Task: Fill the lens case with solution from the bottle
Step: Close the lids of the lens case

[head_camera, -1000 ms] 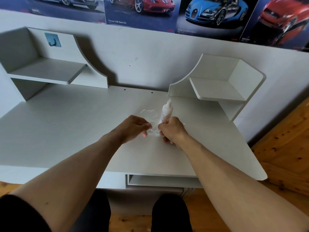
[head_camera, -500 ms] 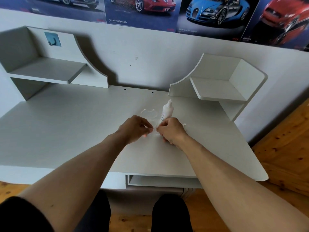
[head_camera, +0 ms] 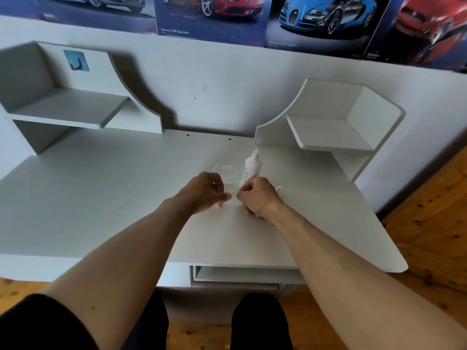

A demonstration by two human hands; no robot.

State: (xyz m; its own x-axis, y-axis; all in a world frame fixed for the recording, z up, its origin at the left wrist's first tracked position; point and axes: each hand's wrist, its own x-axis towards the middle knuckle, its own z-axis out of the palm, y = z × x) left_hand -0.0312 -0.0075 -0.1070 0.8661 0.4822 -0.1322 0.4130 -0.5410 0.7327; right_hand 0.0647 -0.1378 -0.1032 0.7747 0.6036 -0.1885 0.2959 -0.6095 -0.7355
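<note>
White desk (head_camera: 101, 198), hands (head_camera: 233, 195) mid-surface

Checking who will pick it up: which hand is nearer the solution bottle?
Right. The right hand sits directly in front of the solution bottle, overlapping its base in this view. The left hand is further off, to the bottle's left.
</note>
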